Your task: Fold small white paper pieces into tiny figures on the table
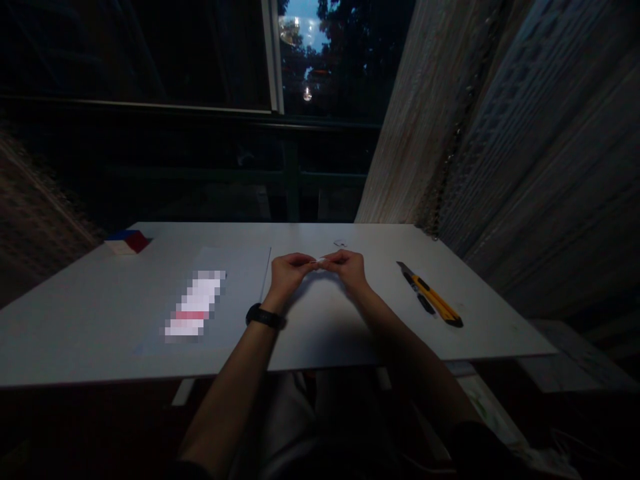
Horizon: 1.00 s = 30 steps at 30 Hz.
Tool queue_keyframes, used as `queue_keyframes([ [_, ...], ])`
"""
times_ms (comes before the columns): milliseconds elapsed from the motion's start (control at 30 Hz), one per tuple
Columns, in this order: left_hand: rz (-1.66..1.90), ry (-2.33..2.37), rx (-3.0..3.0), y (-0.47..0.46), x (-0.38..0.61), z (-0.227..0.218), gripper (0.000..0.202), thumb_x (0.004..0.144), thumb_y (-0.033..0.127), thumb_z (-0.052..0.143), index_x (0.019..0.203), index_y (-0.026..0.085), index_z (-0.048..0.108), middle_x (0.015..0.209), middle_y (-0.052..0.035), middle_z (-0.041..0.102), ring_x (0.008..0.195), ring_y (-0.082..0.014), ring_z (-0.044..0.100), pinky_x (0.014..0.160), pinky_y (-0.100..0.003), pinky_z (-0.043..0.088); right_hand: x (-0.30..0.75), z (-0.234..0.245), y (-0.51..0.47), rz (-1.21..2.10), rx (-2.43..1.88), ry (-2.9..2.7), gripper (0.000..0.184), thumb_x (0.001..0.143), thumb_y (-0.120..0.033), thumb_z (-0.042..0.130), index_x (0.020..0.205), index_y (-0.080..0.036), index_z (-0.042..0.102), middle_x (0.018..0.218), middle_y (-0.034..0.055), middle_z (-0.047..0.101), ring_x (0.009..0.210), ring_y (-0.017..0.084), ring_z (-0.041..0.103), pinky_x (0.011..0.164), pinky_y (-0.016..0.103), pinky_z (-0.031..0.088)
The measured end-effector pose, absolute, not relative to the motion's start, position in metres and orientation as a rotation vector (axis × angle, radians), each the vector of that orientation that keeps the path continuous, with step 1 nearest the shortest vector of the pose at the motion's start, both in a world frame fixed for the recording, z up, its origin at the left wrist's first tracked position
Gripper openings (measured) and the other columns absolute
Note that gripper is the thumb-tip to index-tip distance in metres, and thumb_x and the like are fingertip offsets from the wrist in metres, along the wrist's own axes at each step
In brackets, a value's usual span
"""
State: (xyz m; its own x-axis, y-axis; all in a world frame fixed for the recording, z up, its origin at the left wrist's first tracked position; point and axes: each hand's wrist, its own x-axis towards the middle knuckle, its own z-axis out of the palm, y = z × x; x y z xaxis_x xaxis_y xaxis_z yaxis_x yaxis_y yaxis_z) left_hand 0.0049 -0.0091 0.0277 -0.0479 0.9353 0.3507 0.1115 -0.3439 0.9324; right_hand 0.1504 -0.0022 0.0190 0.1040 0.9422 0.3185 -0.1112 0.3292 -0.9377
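My left hand (289,272) and my right hand (349,268) meet over the middle of the white table (100,320). Both pinch a small white piece (318,260) between their fingertips; it is too small to name. A black watch (265,317) is on my left wrist. A sheet of paper (240,267) lies flat just left of my left hand, with a blurred patch on it. A tiny pale scrap (340,243) lies on the table beyond my right hand.
A yellow and black utility knife (431,295) lies to the right of my hands. A coloured cube (126,241) sits at the table's far left corner. A dark window is behind, a curtain hangs on the right.
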Motion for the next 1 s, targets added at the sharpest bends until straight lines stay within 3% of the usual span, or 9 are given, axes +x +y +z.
queue_keyframes([
  [233,1.472,1.181,1.494,-0.0104,0.0041,0.0297,0.023,0.049,0.029,0.077,0.063,0.013,0.068,0.064,-0.0051,0.069,0.060,-0.0165,0.063,0.058,-0.026,0.049,0.1476,0.0202,-0.0051,0.954,-0.846,-1.248,0.027,0.047,-0.034,0.079,0.057,-0.017,0.061,0.064,0.0028,0.067,0.062,0.017,0.062,0.065,0.033,0.050],
  [433,1.478,1.218,1.492,-0.0095,0.0043,0.0304,0.020,0.049,0.028,0.077,0.061,0.014,0.068,0.064,-0.0052,0.069,0.060,-0.0169,0.063,0.059,-0.026,0.049,0.1511,0.0258,-0.0071,0.892,-0.858,-1.413,0.021,0.053,-0.033,0.076,0.065,-0.019,0.068,0.070,0.0024,0.069,0.069,0.018,0.063,0.071,0.032,0.049],
  [1000,1.418,1.147,1.565,-0.0086,0.0034,0.0261,0.021,0.057,0.031,0.073,0.072,0.017,0.073,0.076,-0.0073,0.071,0.076,-0.0222,0.065,0.076,-0.033,0.049,0.1518,0.0198,-0.0009,0.890,-0.981,-1.258,0.022,0.044,-0.030,0.078,0.055,-0.017,0.065,0.058,0.0018,0.066,0.057,0.017,0.061,0.062,0.031,0.049],
])
